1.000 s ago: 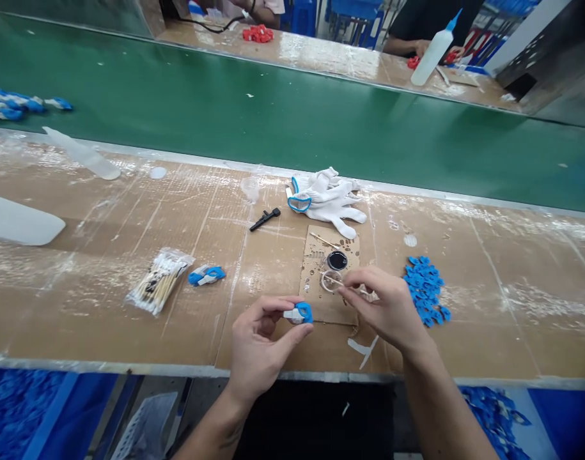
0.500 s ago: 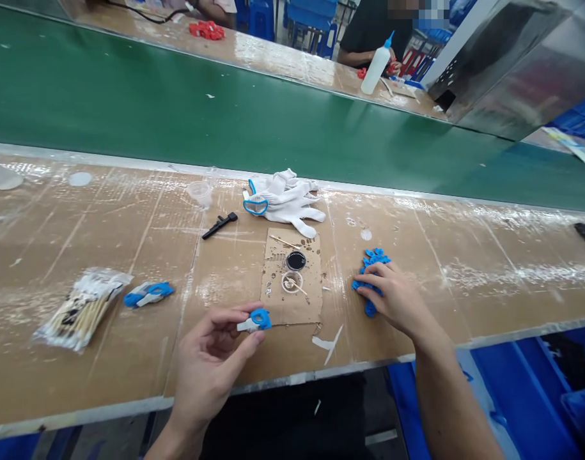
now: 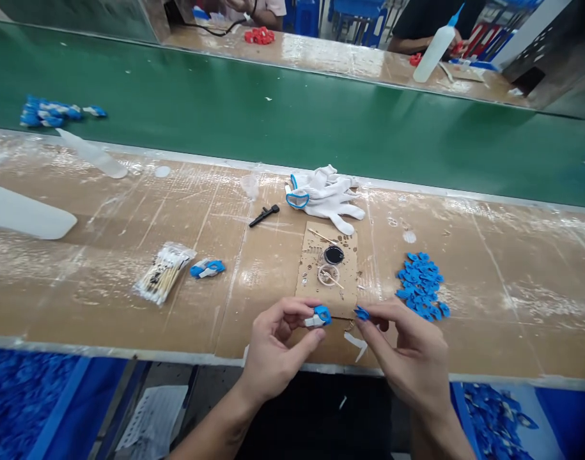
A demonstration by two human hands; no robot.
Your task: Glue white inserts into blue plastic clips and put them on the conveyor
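My left hand (image 3: 277,348) pinches a small blue and white plastic part (image 3: 318,316) between thumb and fingers, just above the bench's near edge. My right hand (image 3: 407,358) pinches a small blue plastic piece (image 3: 362,313) at its fingertips, close to the right of the other part. A pile of the same blue pieces (image 3: 421,285) lies to the right. Behind the hands, a cardboard square (image 3: 327,275) carries a black pot (image 3: 333,255) and a clear pot with a stick (image 3: 328,275).
White gloves (image 3: 327,196), a black plastic part (image 3: 264,216), a bag of cotton swabs (image 3: 163,273) and another blue and white part (image 3: 207,268) lie on the bench. A green conveyor belt (image 3: 292,121) runs behind. Other people work beyond it, by a white squeeze bottle (image 3: 433,50).
My right hand left the blue pile with one small blue piece and came back beside my left hand. The left hand kept its grip on the blue and white part.
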